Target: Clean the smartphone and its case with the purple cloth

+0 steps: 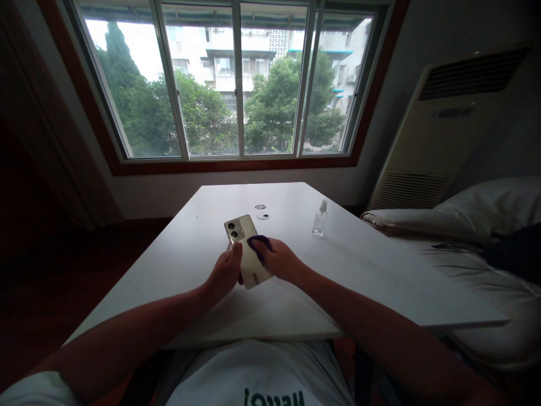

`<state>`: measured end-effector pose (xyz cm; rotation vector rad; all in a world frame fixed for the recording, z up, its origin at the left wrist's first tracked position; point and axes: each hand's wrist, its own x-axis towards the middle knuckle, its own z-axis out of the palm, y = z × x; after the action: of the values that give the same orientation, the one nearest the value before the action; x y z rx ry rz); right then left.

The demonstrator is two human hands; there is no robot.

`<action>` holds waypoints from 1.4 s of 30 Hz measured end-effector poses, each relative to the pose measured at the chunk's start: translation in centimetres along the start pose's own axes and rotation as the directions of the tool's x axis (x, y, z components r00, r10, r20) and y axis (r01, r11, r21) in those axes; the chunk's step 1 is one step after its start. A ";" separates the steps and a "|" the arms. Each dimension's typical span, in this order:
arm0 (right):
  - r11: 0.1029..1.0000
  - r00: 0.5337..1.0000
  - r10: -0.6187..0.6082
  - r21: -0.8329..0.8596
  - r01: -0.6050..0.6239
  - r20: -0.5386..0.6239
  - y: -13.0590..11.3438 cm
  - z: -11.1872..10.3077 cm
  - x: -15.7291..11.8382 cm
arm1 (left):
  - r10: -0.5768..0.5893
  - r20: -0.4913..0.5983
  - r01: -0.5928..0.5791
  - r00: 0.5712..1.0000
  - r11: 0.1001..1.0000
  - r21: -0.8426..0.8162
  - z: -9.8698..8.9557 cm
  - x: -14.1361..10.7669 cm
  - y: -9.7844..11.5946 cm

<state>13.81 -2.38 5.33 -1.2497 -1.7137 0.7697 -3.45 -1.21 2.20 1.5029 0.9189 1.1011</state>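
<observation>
A pale gold smartphone is held above the white table, its back with the camera lenses turned up towards me. My left hand grips the phone along its left edge, thumb on top and fingers beneath. In my right hand is a dark purple cloth, pinched and pressed against the right side of the phone's back. Part of the cloth is hidden under my fingers.
A clear spray bottle stands upright on the table to the right. Beyond the phone, two small round pieces are on the tabletop. A cream sofa flanks the table's right side, and a window lies ahead.
</observation>
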 end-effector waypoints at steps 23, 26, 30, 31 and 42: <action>0.971 0.989 0.043 0.225 -0.075 0.143 -0.2 -2.1 0.5 | -0.017 -0.001 0.017 1.000 1.000 -0.007 -6.3 4.6 3.7; 0.942 0.998 0.039 0.330 -0.056 0.058 -0.1 -2.5 0.9 | -0.058 0.044 0.057 0.997 0.998 0.015 -6.5 4.4 4.4; 0.914 0.994 0.069 0.404 -0.028 -0.088 -0.2 -2.9 1.2 | -0.129 0.149 0.128 0.980 0.992 0.018 -6.5 3.8 5.0; 0.907 0.991 0.080 0.419 -0.026 -0.111 -0.3 -3.0 1.2 | -0.154 0.167 0.150 0.974 0.988 0.034 -6.5 3.7 5.0; 0.924 0.994 -0.014 0.378 0.053 -0.105 -0.1 -2.9 1.0 | -0.145 0.381 0.091 0.913 0.984 0.156 -5.8 3.2 3.6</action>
<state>16.20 -1.48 6.95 -0.9702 -1.4156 0.9499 -8.03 2.76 6.69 1.6777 0.8010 0.6253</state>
